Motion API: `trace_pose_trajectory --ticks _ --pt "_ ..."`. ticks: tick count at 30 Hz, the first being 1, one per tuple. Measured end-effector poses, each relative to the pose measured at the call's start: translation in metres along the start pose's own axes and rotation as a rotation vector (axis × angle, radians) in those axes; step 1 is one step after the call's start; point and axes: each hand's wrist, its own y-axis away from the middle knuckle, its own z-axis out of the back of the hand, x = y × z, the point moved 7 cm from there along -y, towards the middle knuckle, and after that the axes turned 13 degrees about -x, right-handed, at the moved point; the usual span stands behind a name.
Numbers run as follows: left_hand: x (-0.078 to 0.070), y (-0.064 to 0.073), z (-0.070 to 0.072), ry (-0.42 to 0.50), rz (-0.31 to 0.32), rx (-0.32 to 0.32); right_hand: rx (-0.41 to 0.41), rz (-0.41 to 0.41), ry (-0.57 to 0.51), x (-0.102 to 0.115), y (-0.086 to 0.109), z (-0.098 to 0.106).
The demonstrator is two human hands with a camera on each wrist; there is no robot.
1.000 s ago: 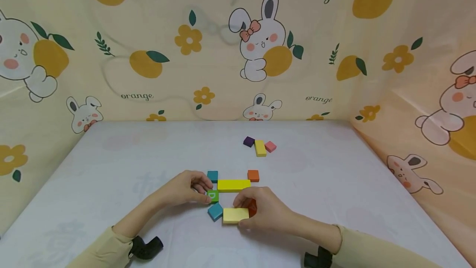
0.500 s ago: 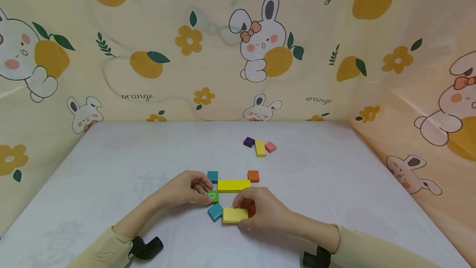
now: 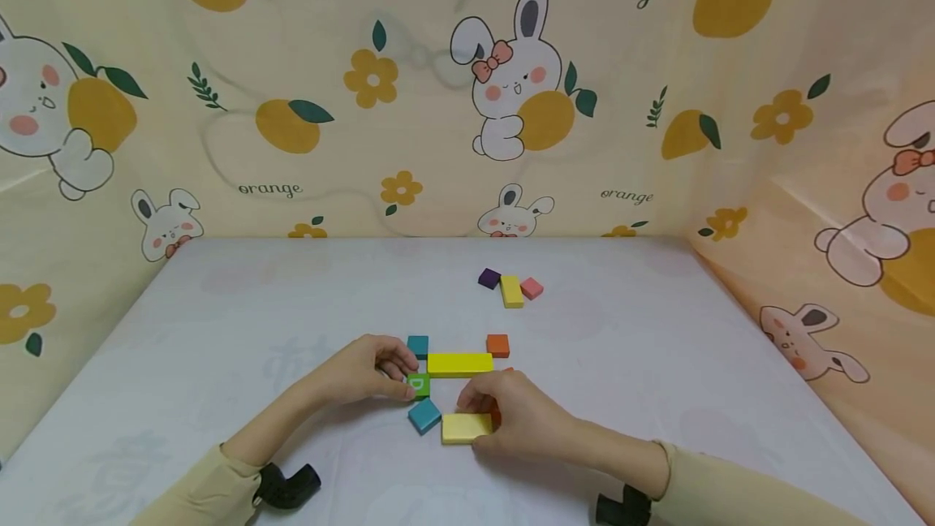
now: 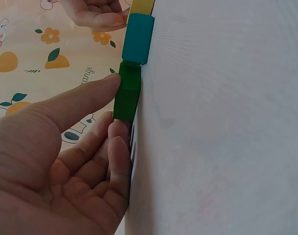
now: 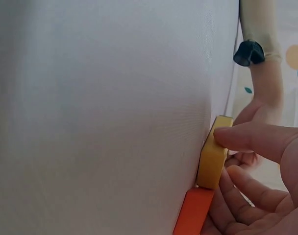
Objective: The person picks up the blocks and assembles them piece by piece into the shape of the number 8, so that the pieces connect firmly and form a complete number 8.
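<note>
My left hand pinches a green block marked with a letter D; in the left wrist view the thumb lies on the block's top edge. A tilted teal block sits just below it. My right hand holds a pale yellow rectangular block between thumb and fingers, flat on the table. An orange block meets the yellow block's end in the right wrist view; in the head view the hand mostly hides it. A long bright yellow block lies beyond both hands.
Another teal block and an orange block lie at the long block's far corners. Farther back are a purple block, a small yellow block and a pink block. A patterned backdrop borders the white table.
The pale yellow block in my right hand has shifted slightly right and nearer to me, away from the tilted teal block. My left hand stays put on the green block.
</note>
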Motion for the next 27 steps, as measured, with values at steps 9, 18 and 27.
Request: trace_pose_trajectory --ticks 9,18,27 --pt "0.000 0.000 -0.001 -0.006 -0.009 0.003 0.009 0.001 -0.013 -0.001 0.000 -0.003" --pt "-0.001 0.000 -0.002 0.001 -0.005 0.007 -0.079 -0.051 0.014 -0.005 0.009 0.014" --pt "-0.002 0.000 0.000 -0.014 -0.017 0.001 -0.241 -0.051 0.073 -0.018 0.021 0.038"
